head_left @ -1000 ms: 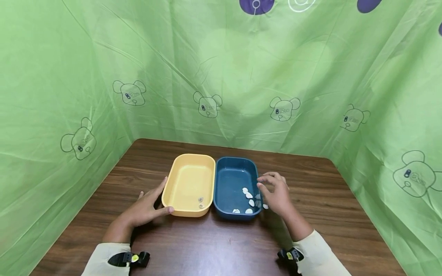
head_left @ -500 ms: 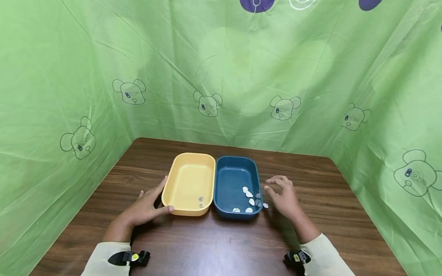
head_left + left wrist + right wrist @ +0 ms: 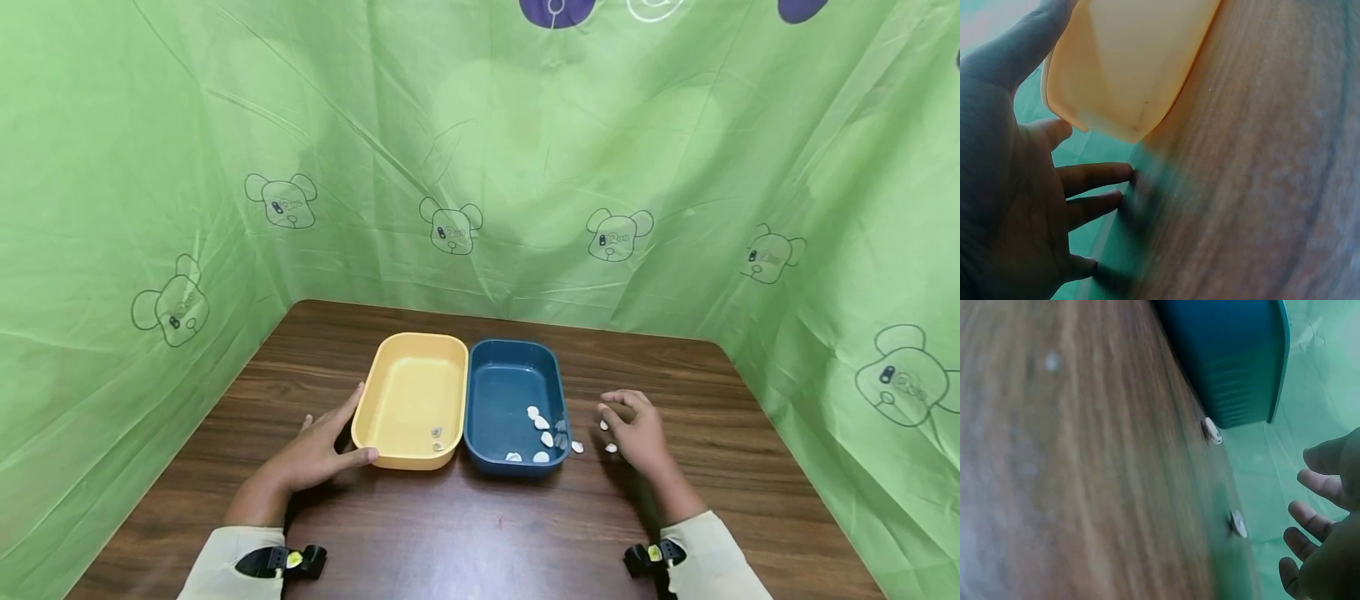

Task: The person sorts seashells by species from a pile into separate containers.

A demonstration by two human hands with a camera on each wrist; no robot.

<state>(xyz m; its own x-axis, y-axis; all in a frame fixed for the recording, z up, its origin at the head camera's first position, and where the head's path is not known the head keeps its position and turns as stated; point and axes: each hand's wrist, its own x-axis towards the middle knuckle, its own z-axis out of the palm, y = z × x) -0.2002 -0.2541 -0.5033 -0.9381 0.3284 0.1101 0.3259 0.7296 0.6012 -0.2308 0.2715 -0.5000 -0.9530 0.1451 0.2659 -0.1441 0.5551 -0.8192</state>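
Observation:
My left hand (image 3: 321, 450) rests against the left side of a yellow plastic box (image 3: 411, 461), its thumb at the near corner and its fingers mostly straight in the left wrist view. Beside that box stands a dark blue box (image 3: 504, 392) with several small white shell-like pieces (image 3: 542, 423) near its front right. My right hand (image 3: 637, 433) is held over the table to the right, fingers loosely bent and apart, with nothing visible between them. Close to it lie small white pieces (image 3: 611, 448); another piece (image 3: 577, 447) lies by the blue box.
Two small greyish-brown pieces (image 3: 437, 432) lie inside the yellow box near its front right. The boxes stand side by side on a dark wood-grain table (image 3: 480, 533). A green curtain (image 3: 540, 275) with bear drawings surrounds the table's back and sides.
My right hand has moved right, away from the blue box's rim, uncovering white pieces on the table. My left hand and both boxes stay where they were.

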